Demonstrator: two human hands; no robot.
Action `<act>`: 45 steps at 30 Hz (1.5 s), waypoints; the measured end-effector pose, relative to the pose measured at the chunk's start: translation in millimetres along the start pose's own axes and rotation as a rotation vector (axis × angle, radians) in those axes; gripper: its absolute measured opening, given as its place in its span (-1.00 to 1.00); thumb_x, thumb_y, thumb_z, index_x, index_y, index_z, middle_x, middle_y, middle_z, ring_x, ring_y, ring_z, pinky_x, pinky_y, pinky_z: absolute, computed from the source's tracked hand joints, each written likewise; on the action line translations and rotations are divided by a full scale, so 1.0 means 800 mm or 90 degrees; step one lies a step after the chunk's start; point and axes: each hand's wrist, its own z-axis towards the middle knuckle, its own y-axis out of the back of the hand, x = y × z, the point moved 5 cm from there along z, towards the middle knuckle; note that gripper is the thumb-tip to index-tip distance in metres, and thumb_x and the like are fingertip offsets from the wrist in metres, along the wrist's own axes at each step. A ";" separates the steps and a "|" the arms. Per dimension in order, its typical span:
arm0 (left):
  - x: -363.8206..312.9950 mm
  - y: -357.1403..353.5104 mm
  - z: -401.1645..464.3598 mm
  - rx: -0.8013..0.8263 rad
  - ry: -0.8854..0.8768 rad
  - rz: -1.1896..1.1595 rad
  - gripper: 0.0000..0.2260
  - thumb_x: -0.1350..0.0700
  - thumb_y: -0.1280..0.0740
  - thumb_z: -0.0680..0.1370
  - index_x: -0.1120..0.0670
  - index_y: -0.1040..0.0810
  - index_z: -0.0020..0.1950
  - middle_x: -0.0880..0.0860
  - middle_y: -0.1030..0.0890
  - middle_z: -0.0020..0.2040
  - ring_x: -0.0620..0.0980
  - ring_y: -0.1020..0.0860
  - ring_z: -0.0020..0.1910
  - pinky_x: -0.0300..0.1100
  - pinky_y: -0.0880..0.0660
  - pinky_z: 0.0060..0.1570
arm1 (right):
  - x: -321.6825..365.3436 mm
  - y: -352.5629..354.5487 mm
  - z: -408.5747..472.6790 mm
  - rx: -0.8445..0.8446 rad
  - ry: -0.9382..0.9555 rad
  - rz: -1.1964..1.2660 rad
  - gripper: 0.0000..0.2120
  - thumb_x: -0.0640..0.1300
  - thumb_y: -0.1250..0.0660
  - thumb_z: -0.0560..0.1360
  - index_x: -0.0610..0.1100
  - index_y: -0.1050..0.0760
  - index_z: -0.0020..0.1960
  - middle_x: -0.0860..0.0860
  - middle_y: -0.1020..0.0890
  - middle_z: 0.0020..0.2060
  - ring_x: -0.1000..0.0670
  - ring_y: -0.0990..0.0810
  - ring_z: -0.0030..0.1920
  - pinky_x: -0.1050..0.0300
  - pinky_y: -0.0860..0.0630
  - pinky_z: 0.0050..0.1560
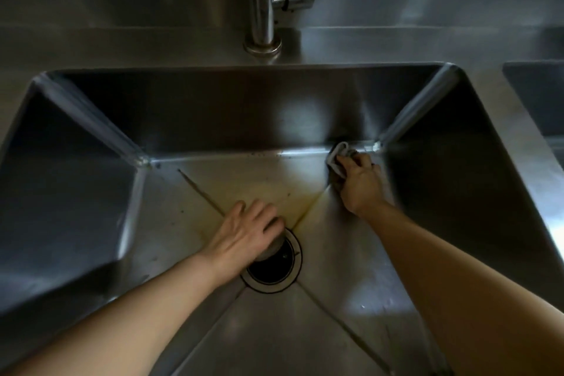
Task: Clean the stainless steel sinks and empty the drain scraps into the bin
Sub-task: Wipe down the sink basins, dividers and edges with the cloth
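My left hand (248, 230) rested at the middle of the sink floor (171, 241), fingers curled over a round strainer (270, 249) lifted half off the drain (276, 265) — I judged it a hold, though the palm hid most of it. To the right, my right hand (360, 181) gripped a bunched grey cloth (338, 156), pressed into the seam by the far right corner of the sink.

To do this step well, I'd have kept the cloth tight in the crease and drawn it along the seam toward the left, where dark specks sat.

The basin held no standing water — only a yellowish stain above the drain and specks along the back seam. Scraps in the strainer I couldn't make out.
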 end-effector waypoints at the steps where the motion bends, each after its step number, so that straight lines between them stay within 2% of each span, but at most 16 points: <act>1: -0.008 0.004 -0.002 -0.008 -0.042 0.015 -0.66 0.23 -0.11 0.34 0.10 -0.66 -0.09 0.09 -0.59 -0.10 0.06 -0.34 -0.12 -0.13 -0.45 -0.29 | 0.003 0.000 -0.003 0.010 0.000 0.002 -0.45 -0.16 -0.29 0.49 0.02 -0.29 0.46 -0.13 -0.21 0.43 -0.27 -0.27 0.33 0.06 -0.26 0.34; 7: -0.017 0.012 0.002 0.015 -0.080 0.047 -0.61 0.24 -0.04 0.35 0.11 -0.66 -0.12 0.06 -0.60 -0.12 0.05 -0.32 -0.13 -0.11 -0.30 -0.21 | 0.003 0.005 -0.002 0.034 0.001 0.031 -0.44 -0.15 -0.30 0.50 0.00 -0.27 0.47 -0.13 -0.20 0.44 -0.27 -0.30 0.33 0.03 -0.28 0.39; 10: -0.014 0.011 -0.003 0.041 -0.038 0.006 -0.72 0.20 -0.28 0.25 0.11 -0.65 -0.09 0.07 -0.59 -0.12 0.05 -0.34 -0.12 -0.15 -0.43 -0.29 | -0.002 0.011 0.005 -0.005 0.002 0.075 -0.47 -0.05 -0.33 0.50 -0.04 -0.32 0.45 -0.18 -0.29 0.36 -0.31 -0.40 0.24 -0.02 -0.35 0.34; 12: -0.006 0.004 -0.012 0.078 0.029 -0.024 -0.54 0.24 -0.47 0.09 0.13 -0.64 -0.01 0.10 -0.59 -0.07 0.09 -0.43 -0.08 -0.12 -0.48 -0.28 | -0.008 0.010 0.009 -0.031 -0.011 0.091 -0.49 -0.01 -0.32 0.51 -0.02 -0.33 0.44 -0.18 -0.32 0.33 -0.29 -0.40 0.24 0.02 -0.33 0.36; 15: 0.015 -0.003 -0.032 0.136 0.153 -0.066 -0.29 0.19 -0.59 -0.03 0.13 -0.59 0.12 0.12 -0.55 -0.01 0.13 -0.53 -0.06 -0.08 -0.49 -0.19 | 0.006 -0.001 0.005 -0.011 0.003 0.042 -0.48 -0.10 -0.27 0.53 0.06 -0.28 0.46 -0.16 -0.26 0.39 -0.25 -0.26 0.34 0.04 -0.22 0.36; 20: 0.040 -0.001 -0.057 0.145 0.242 -0.113 -0.25 0.13 -0.59 -0.06 0.08 -0.57 0.13 0.07 -0.48 -0.04 0.09 -0.52 -0.11 -0.09 -0.50 -0.18 | 0.068 -0.025 -0.041 0.023 0.133 0.020 -0.45 -0.32 -0.21 0.50 0.08 -0.35 0.42 -0.15 -0.28 0.37 -0.19 -0.21 0.35 -0.12 -0.24 0.31; 22: 0.042 0.000 -0.063 0.153 0.262 -0.131 -0.26 0.04 -0.58 -0.04 0.07 -0.56 0.14 0.06 -0.47 -0.02 0.10 -0.51 -0.11 -0.08 -0.49 -0.16 | 0.090 -0.050 -0.064 0.086 0.202 0.015 -0.53 -0.24 -0.29 0.47 0.11 -0.46 0.32 -0.07 -0.34 0.32 -0.18 -0.26 0.33 -0.15 -0.29 0.31; 25: 0.040 0.009 -0.065 0.151 0.268 -0.143 -0.24 0.00 -0.56 -0.05 0.07 -0.55 0.15 0.06 -0.46 0.00 0.11 -0.51 -0.10 -0.07 -0.49 -0.13 | 0.114 -0.067 -0.098 0.053 0.275 0.032 -0.83 0.13 -0.40 0.32 0.24 -0.56 -0.09 0.09 -0.39 0.06 -0.13 -0.44 0.21 -0.12 -0.39 0.29; 27: 0.036 0.016 -0.066 0.166 0.257 -0.149 -0.24 -0.01 -0.56 0.05 0.05 -0.50 0.24 0.06 -0.43 0.09 0.11 -0.49 0.02 -0.06 -0.46 -0.01 | 0.129 -0.058 -0.117 0.129 0.301 0.099 -0.81 -0.07 -0.36 0.45 0.19 -0.56 0.00 0.11 -0.35 0.04 -0.10 -0.40 0.24 0.01 -0.33 0.31; 29: 0.030 0.025 -0.066 0.177 0.242 -0.156 -0.26 -0.03 -0.51 0.20 0.02 -0.41 0.35 0.05 -0.38 0.20 0.09 -0.42 0.15 -0.08 -0.37 0.14 | 0.135 -0.048 -0.124 0.204 0.237 0.159 -0.64 -0.36 -0.24 0.48 0.03 -0.55 0.11 0.03 -0.33 0.06 -0.11 -0.36 0.23 0.15 -0.29 0.21; 31: 0.027 0.031 -0.066 0.189 0.245 -0.175 -0.27 -0.04 -0.47 0.25 -0.01 -0.34 0.40 0.03 -0.33 0.25 0.07 -0.38 0.20 -0.10 -0.31 0.20 | 0.128 -0.034 -0.132 0.248 0.195 0.195 -0.59 -0.43 -0.18 0.47 0.01 -0.54 0.10 -0.07 -0.40 0.07 -0.14 -0.39 0.20 0.24 -0.28 0.10; 33: 0.024 0.036 -0.061 0.221 0.243 -0.172 -0.24 -0.06 -0.46 0.26 -0.03 -0.28 0.42 0.01 -0.30 0.27 0.05 -0.35 0.23 -0.13 -0.29 0.24 | 0.107 -0.005 -0.139 0.199 0.129 0.234 -0.59 -0.41 -0.19 0.48 -0.07 -0.56 0.19 -0.15 -0.45 0.15 -0.15 -0.43 0.18 0.27 -0.28 0.06; 37: 0.011 0.034 -0.033 0.256 0.248 -0.188 -0.19 -0.11 -0.50 0.24 -0.04 -0.25 0.42 0.01 -0.26 0.30 0.04 -0.32 0.26 -0.13 -0.32 0.25 | 0.021 0.038 -0.149 0.050 -0.090 0.191 -0.78 -0.24 -0.26 0.51 0.00 -0.58 0.04 -0.14 -0.48 0.17 -0.19 -0.52 0.07 0.09 -0.44 0.14; 39: 0.003 0.029 -0.007 0.247 0.254 -0.209 -0.17 -0.10 -0.54 0.21 -0.02 -0.26 0.41 0.02 -0.25 0.31 0.07 -0.32 0.26 -0.09 -0.33 0.24 | -0.024 0.038 -0.160 0.088 -0.162 0.077 -0.67 -0.23 -0.21 0.52 -0.07 -0.48 0.26 -0.18 -0.42 0.23 -0.24 -0.53 0.11 0.04 -0.42 0.18; 41: -0.003 0.022 0.022 0.229 0.255 -0.212 -0.19 -0.06 -0.56 0.21 -0.01 -0.29 0.38 0.04 -0.26 0.32 0.10 -0.33 0.26 -0.06 -0.33 0.22 | -0.052 0.026 -0.176 0.164 -0.230 0.006 -0.50 -0.21 -0.17 0.54 -0.06 -0.23 0.46 -0.21 -0.27 0.33 -0.29 -0.48 0.20 -0.04 -0.42 0.26; 45: -0.012 0.000 0.081 0.166 0.236 -0.219 -0.39 0.00 -0.51 0.29 -0.04 -0.36 0.27 0.03 -0.30 0.30 0.11 -0.33 0.23 -0.06 -0.36 0.15 | -0.037 0.005 -0.184 0.198 -0.207 0.009 -0.38 -0.17 -0.19 0.54 -0.05 -0.03 0.53 -0.24 -0.13 0.40 -0.30 -0.38 0.29 -0.06 -0.35 0.33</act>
